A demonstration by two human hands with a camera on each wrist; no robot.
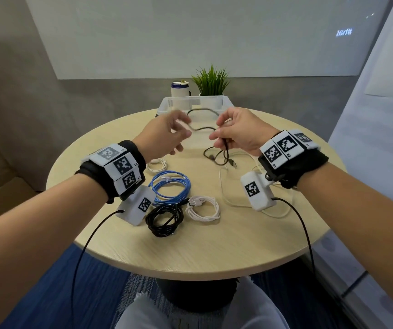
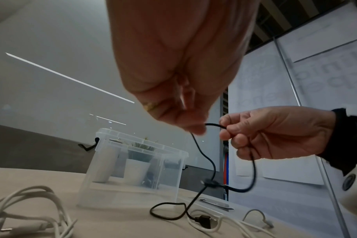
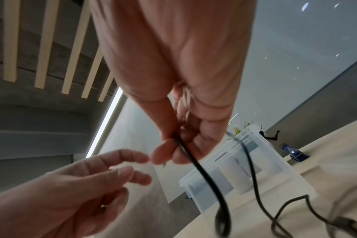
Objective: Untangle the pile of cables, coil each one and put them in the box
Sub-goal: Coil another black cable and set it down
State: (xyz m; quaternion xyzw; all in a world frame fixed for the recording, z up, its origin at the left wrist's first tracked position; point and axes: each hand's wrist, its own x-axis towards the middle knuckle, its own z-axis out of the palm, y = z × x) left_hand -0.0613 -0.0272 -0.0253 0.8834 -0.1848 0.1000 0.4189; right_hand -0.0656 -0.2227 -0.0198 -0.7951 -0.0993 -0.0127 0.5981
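Observation:
A thin black cable (image 1: 201, 128) hangs in the air over the round table, in front of the clear plastic box (image 1: 167, 103). My right hand (image 1: 217, 135) pinches two strands of it, and the rest drops to a loose loop and a USB plug (image 1: 232, 163) on the table. My left hand (image 1: 186, 125) is blurred at the loop's left bend. In the right wrist view the left hand (image 3: 132, 165) has thumb and fingers apart with nothing clearly between them. In the left wrist view the black cable (image 2: 212, 164) passes behind its fingertips.
Near me lie a coiled blue cable (image 1: 170, 186), a coiled black cable (image 1: 163, 219), a coiled white cable (image 1: 203, 207) and a small white coil (image 1: 157, 163). A loose white cable (image 1: 238, 203) sprawls under my right wrist. A potted plant (image 1: 211, 81) and white bottle (image 1: 179, 90) stand behind the box.

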